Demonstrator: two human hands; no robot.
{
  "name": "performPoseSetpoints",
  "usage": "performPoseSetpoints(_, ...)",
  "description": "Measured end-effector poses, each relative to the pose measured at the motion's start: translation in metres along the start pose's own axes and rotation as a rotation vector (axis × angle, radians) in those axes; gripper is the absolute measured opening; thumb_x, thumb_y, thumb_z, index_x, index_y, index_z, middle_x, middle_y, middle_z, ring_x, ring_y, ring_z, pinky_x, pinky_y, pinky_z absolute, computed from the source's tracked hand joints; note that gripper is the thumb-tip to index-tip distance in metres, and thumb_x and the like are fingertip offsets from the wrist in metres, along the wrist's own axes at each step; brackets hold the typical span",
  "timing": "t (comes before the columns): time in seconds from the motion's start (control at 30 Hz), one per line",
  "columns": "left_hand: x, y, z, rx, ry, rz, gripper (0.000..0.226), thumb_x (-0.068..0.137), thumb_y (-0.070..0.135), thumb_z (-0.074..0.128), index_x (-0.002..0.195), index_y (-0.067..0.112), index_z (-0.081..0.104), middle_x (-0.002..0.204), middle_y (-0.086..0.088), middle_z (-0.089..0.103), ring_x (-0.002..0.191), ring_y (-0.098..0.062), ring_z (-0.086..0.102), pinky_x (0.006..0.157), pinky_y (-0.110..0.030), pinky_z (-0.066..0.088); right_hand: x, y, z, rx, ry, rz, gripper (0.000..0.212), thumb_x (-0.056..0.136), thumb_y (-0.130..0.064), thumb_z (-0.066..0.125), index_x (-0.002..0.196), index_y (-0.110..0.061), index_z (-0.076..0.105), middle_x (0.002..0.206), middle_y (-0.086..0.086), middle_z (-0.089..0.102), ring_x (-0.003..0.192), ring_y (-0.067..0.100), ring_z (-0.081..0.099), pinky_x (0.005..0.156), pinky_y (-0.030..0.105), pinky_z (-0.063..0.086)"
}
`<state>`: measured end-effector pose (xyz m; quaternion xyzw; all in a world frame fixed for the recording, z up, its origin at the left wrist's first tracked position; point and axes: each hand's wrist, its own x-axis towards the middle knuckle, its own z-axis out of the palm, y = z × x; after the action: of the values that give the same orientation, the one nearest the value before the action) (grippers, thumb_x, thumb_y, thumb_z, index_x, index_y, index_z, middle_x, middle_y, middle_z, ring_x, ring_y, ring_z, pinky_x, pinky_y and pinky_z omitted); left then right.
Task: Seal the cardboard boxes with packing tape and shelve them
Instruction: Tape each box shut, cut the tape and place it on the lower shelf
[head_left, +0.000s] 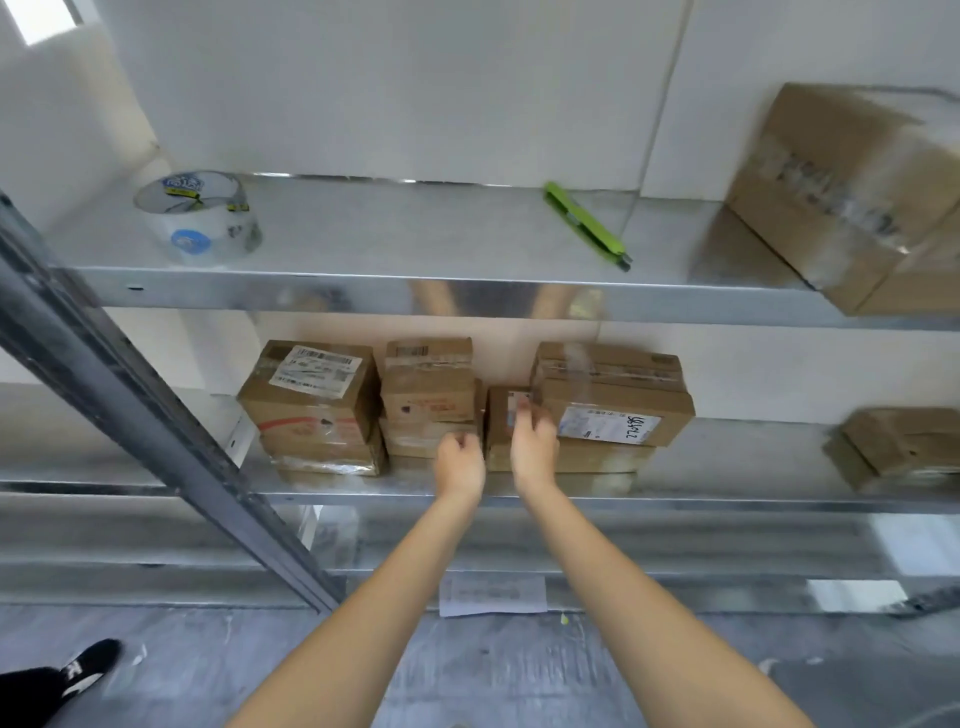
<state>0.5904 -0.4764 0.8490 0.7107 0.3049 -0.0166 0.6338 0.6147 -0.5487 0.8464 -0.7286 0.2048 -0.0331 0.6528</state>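
Observation:
Several taped cardboard boxes stand in stacks on the middle metal shelf (727, 501). A narrow small box (500, 423) stands upright in the gap between the centre stack (428, 400) and the right stack (613, 400). My right hand (535, 447) reaches to this small box, its blurred fingers lying against the box's front upper corner. My left hand (460, 465) hovers just left of it, by the lower corner of the centre stack, with fingers curled and nothing seen in them. A roll of clear packing tape (200, 218) sits on the upper shelf at the left.
A green utility knife (587, 224) lies on the upper shelf (415, 228), and a large taped box (852, 197) overhangs its right end. Another box (904, 447) sits at the middle shelf's far right. A slanted steel upright (156, 415) crosses at left. A paper sheet (493, 595) lies below.

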Motion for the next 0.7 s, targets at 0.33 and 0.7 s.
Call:
performPoseSetpoints(0.33, -0.092, 0.046, 0.063, -0.018, -0.116, 0.202, 0.030, 0.097, 0.011, 0.045, 0.072, 0.015, 0.062, 0.064, 0.003, 0.059, 0.053, -0.013, 0.046, 0.047, -0.019, 0.037, 0.019, 0.023, -0.201, 0.066, 0.270, -0.036, 0.039, 0.103, -0.015, 0.040, 0.067, -0.016, 0.054, 0.061, 0.006, 0.057, 0.056, 0.023, 0.052, 0.059, 0.037, 0.046)
performPoseSetpoints(0.7, -0.244, 0.173, 0.158, -0.603, -0.030, 0.777, 0.015, 0.098, 0.021, 0.043, 0.098, 0.024, 0.058, 0.099, 0.003, 0.052, 0.088, -0.008, 0.050, 0.081, -0.021, 0.040, 0.038, -0.149, -0.404, 0.203, 0.771, -0.536, 0.021, 0.102, -0.016, 0.039, 0.095, -0.007, 0.056, 0.080, -0.002, 0.055, 0.067, 0.007, 0.046, 0.062, 0.021, 0.032)
